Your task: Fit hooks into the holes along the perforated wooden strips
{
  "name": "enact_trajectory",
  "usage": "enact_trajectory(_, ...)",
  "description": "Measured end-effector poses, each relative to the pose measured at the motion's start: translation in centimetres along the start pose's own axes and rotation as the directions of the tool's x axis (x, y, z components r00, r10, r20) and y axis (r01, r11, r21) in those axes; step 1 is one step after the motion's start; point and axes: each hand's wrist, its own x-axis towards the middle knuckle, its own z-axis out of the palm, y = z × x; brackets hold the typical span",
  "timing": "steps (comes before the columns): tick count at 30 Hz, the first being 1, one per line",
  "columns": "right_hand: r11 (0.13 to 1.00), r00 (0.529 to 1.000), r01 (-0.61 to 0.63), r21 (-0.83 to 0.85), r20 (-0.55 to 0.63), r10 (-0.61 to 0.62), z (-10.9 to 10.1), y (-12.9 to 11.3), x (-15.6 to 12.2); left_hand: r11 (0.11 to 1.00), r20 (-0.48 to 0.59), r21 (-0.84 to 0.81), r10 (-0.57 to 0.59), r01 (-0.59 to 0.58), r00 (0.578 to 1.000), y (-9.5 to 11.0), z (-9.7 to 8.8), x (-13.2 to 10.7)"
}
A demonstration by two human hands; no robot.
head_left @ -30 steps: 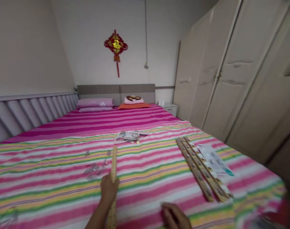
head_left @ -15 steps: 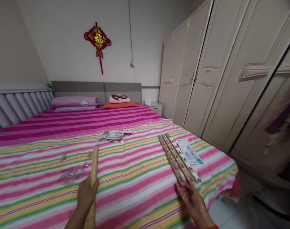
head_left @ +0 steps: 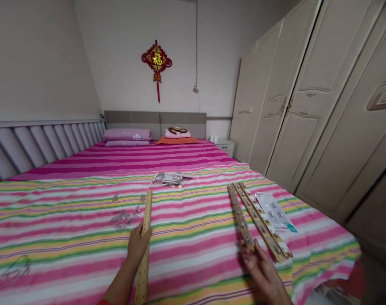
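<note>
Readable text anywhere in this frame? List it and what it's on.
"福", gold, on the red knotted wall hanging.
White printed packet beside the two studded wooden strips: print too small to read.
Long pale wooden strip in the left hand: no legible marks.

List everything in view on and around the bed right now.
plain wooden strip: 1, tan, on the bedsheet
fitted wooden strips: 2, tan, side by side at right
blister packet: 1, clear, beside them
packet pile: 1, grey, centre
metal bits: several, silver, left of plain wooden strip
bedsheet: 1, pink striped
pillows: 2, pink, far end
wardrobe: 1, beige, right wall
left hand: grips plain wooden strip
right hand: touches one fitted strip's near end
</note>
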Motion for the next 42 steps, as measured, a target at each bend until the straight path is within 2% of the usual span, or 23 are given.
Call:
enact_trajectory(7,1.0,0.999,0.011,-0.024,-0.044,-0.012,1.0,1.4,0.1,0.992,0.061,-0.121,-0.019,0.027,0.998,-0.5,0.1,-0.1)
enact_trajectory(11,0.999,0.999,-0.044,-0.012,-0.011,0.044,2.5,2.8,0.0,0.986,0.038,-0.157,-0.048,0.054,0.998,0.2,-0.2,-0.4)
enact_trajectory(15,0.997,0.996,-0.079,-0.013,0.028,0.079,4.1,4.6,0.2,0.99,-0.078,-0.1,0.093,-0.101,0.993,2.6,-0.9,-2.7)
enact_trajectory(17,0.996,0.996,-0.076,-0.036,0.038,0.078,4.3,5.3,0.5,0.979,-0.053,-0.112,0.167,-0.172,0.984,4.3,-0.9,-5.0)
enact_trajectory(18,0.996,0.996,-0.075,-0.052,0.036,0.077,4.3,5.5,0.6,0.968,0.015,-0.144,0.212,-0.207,0.977,5.2,-0.7,-6.3)
enact_trajectory(20,0.994,0.997,-0.068,-0.082,0.029,0.071,4.1,5.8,0.7,0.935,0.195,-0.239,0.31,-0.261,0.931,7.1,0.1,-9.3)
enact_trajectory(23,0.991,0.997,-0.07,-0.115,0.036,0.075,3.9,5.7,0.6,0.88,0.436,-0.35,0.457,-0.322,0.775,9.8,2.7,-13.2)
enact_trajectory(25,0.988,0.997,-0.057,-0.141,0.039,0.063,3.9,5.6,0.4,0.861,0.498,-0.364,0.502,-0.355,0.707,11.4,4.9,-14.6)
enact_trajectory(28,0.977,0.999,-0.02,-0.21,0.042,0.029,4.1,5.3,0.2,0.874,0.563,-0.304,0.486,-0.379,0.669,13.1,8.1,-15.3)
enact_trajectory(31,0.956,0.999,0.001,-0.293,0.048,0.014,4.3,5.0,0.1,0.891,0.564,-0.243,0.452,-0.384,0.691,13.7,10.0,-15.3)
enact_trajectory(34,0.935,0.998,0.006,-0.354,0.056,0.015,4.8,4.8,-0.2,0.897,0.508,-0.301,0.438,-0.324,0.742,13.0,9.7,-14.9)
enact_trajectory(37,0.92,0.997,-0.028,-0.391,0.05,0.052,5.8,5.3,-0.6,0.898,0.44,-0.399,0.366,-0.187,0.82,11.6,7.1,-13.0)
enact_trajectory(39,0.909,0.994,-0.072,-0.41,0.049,0.101,7.0,6.1,-1.0,0.884,0.355,-0.46,0.262,-0.076,0.897,10.2,4.2,-10.7)
enact_trajectory(42,0.89,0.982,-0.14,-0.434,0.053,0.18,9.1,8.2,-1.5,0.868,0.207,-0.496,0.101,0.016,0.973,7.3,-0.6,-6.0)
